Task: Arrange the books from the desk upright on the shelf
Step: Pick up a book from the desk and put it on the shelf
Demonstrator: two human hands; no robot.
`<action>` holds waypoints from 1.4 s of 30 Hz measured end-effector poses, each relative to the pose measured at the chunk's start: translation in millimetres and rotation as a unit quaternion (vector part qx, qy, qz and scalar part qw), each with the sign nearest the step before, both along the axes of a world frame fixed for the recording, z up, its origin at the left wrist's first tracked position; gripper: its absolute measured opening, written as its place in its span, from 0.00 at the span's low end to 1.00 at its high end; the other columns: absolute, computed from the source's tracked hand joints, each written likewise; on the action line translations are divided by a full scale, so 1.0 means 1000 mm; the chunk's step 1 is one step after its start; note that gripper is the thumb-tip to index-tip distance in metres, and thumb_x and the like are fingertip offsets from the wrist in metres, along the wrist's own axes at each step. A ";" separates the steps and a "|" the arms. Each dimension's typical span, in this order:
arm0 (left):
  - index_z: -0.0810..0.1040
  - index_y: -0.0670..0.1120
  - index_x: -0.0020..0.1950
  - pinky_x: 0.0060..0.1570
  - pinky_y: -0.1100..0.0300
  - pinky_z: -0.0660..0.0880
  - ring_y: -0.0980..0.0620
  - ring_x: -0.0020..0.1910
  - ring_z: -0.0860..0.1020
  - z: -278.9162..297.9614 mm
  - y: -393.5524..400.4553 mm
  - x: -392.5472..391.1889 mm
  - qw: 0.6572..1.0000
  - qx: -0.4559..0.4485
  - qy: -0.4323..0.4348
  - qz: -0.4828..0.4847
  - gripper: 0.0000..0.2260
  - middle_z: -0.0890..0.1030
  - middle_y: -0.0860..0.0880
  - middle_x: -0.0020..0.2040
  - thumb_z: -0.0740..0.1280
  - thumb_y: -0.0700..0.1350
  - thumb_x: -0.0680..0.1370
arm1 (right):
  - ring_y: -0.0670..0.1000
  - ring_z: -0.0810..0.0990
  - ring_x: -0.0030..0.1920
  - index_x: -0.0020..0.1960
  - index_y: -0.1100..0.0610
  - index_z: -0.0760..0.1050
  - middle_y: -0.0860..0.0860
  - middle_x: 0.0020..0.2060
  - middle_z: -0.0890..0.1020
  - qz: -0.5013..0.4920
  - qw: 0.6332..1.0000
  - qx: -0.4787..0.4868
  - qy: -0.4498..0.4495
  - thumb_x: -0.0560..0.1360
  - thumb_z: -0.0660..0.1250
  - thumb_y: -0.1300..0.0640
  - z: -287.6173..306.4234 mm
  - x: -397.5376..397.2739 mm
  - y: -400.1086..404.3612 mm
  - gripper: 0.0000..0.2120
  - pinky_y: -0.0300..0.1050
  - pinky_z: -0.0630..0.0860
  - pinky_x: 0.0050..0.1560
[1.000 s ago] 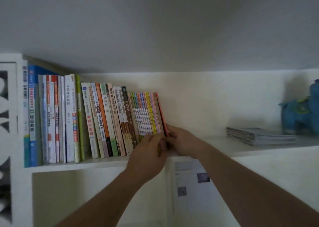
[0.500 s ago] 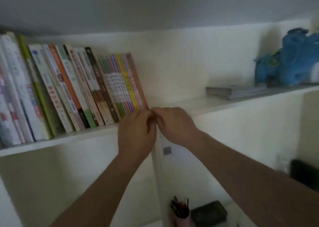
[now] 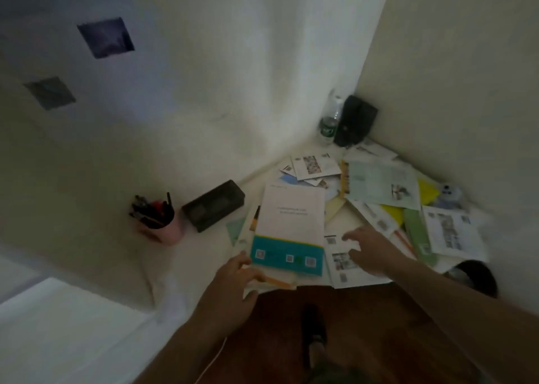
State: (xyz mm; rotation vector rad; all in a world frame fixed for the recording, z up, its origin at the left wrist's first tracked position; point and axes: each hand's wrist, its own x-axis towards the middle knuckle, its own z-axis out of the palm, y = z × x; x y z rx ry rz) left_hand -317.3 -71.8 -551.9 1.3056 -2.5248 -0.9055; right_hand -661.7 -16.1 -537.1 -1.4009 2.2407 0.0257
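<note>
L hand point(image 3: 233, 284) fingers curl on near edge of white-teal book point(image 3: 290, 232), top of stack at bench point(image 3: 204, 246) front edge. R hand point(image 3: 369, 252), fingers apart, over loose books point(image 3: 379, 185) toward back-right corner.

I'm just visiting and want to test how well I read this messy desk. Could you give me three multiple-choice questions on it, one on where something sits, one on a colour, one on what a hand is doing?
1. Where is the pen cup?
A. Left of the black box
B. On the top book
C. Beside the bottle

2. What colour is the band along the near end of the top book?
A. Red
B. Teal
C. Black

3. What is the left hand doing?
A. Hanging far from the desk
B. Holding a pen
C. Touching the near left corner of the book pile

Answers:
A, the pen cup stands left of the black box.
B, the top book is white with a teal band.
C, the left hand has its fingers at the book pile; the right hand reaches over loose papers.
</note>
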 end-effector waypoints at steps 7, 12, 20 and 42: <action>0.73 0.58 0.73 0.72 0.56 0.70 0.49 0.75 0.66 -0.053 -0.069 -0.122 0.989 0.096 -0.113 0.001 0.20 0.59 0.55 0.80 0.67 0.47 0.82 | 0.51 0.81 0.55 0.75 0.51 0.69 0.51 0.60 0.81 -0.211 0.913 0.008 -0.349 0.81 0.67 0.59 -0.087 -0.032 -0.081 0.24 0.40 0.79 0.42; 0.66 0.59 0.78 0.78 0.49 0.62 0.47 0.79 0.57 -0.076 -0.083 -0.184 0.969 0.157 -0.187 0.030 0.28 0.55 0.53 0.83 0.70 0.48 0.79 | 0.56 0.84 0.52 0.62 0.44 0.65 0.55 0.54 0.82 -0.259 0.871 0.030 -0.417 0.75 0.70 0.54 -0.128 -0.038 -0.103 0.20 0.60 0.85 0.51; 0.46 0.60 0.84 0.77 0.48 0.63 0.46 0.79 0.59 -0.056 -0.114 -0.214 0.929 0.308 -0.200 0.047 0.58 0.58 0.53 0.80 0.70 0.79 0.64 | 0.55 0.85 0.53 0.64 0.46 0.73 0.50 0.57 0.84 -0.193 0.837 0.033 -0.510 0.78 0.71 0.55 -0.081 -0.036 -0.144 0.16 0.51 0.86 0.46; 0.78 0.44 0.65 0.60 0.39 0.77 0.34 0.59 0.82 0.042 -0.157 -0.174 0.751 0.464 0.318 0.345 0.21 0.86 0.40 0.56 0.71 0.34 0.73 | 0.58 0.69 0.76 0.84 0.44 0.48 0.51 0.80 0.65 -0.204 0.751 0.054 -0.626 0.75 0.75 0.39 -0.036 -0.051 -0.193 0.48 0.54 0.72 0.70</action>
